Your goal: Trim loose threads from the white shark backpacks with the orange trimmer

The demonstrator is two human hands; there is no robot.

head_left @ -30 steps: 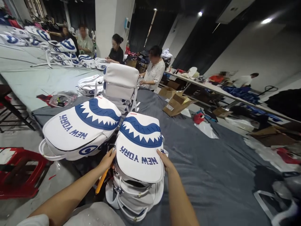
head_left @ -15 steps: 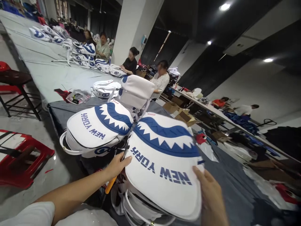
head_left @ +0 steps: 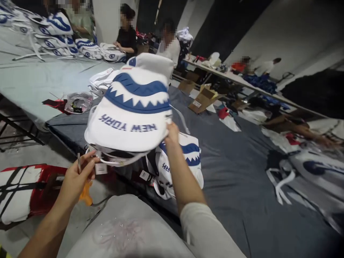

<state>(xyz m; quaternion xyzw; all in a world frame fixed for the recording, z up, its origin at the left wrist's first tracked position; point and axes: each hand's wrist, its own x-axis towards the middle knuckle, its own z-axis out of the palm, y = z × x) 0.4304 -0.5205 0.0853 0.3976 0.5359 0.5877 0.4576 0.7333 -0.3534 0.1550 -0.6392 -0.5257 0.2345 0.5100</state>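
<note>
Above one lying bag [head_left: 185,157], both hands [head_left: 172,132] grip one bag [head_left: 131,114].

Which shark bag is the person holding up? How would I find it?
Find the grey table in front. Above its near edge, both hands lift one white bag. Unlike the bag beneath, it is in the air, its upside-down NEW YORK facing you.

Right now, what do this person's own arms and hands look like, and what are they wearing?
Both hands are bare: no gloves, rings or watch visible. The left hand has a bare forearm. The right hand also has a bare forearm, with a pale short sleeve near the elbow.
</note>
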